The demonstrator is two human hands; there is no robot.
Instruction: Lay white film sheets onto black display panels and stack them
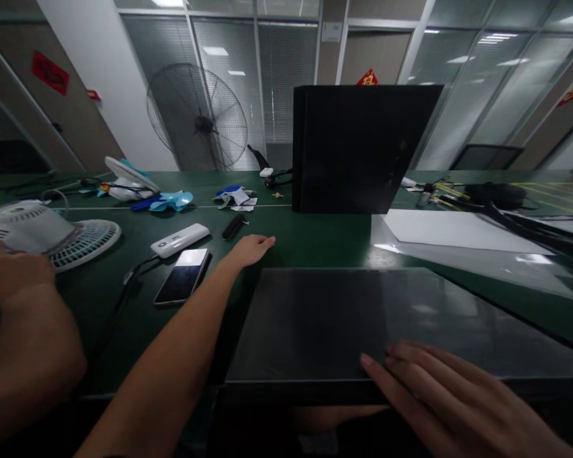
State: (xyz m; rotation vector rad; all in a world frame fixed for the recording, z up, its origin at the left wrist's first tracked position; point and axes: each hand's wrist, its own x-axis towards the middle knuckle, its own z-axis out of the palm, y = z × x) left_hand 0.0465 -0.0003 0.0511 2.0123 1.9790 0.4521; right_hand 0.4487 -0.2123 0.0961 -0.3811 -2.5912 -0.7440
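Observation:
My left hand (254,249) rests on the green table (325,238), past the upper left corner of a dark flat panel (315,318). Its fingers are loosely bent, with no object visible in them. The panel has a glossy, film-like surface and lies at the near edge of the table. On its near edge my right hand (439,388) lies with fingers extended, the fingertips touching the surface. To the left of my left forearm are a phone (182,277) and a white handheld device (180,240) with a black cable. A small black object (233,226) lies just behind my left hand.
Another person's hand (16,273) touches a white fan (33,229) at the far left. A large black panel (358,149) stands upright behind. White sheets (458,230) and black cables (516,222) lie at the right. Blue gloves (172,201) lie at the back left.

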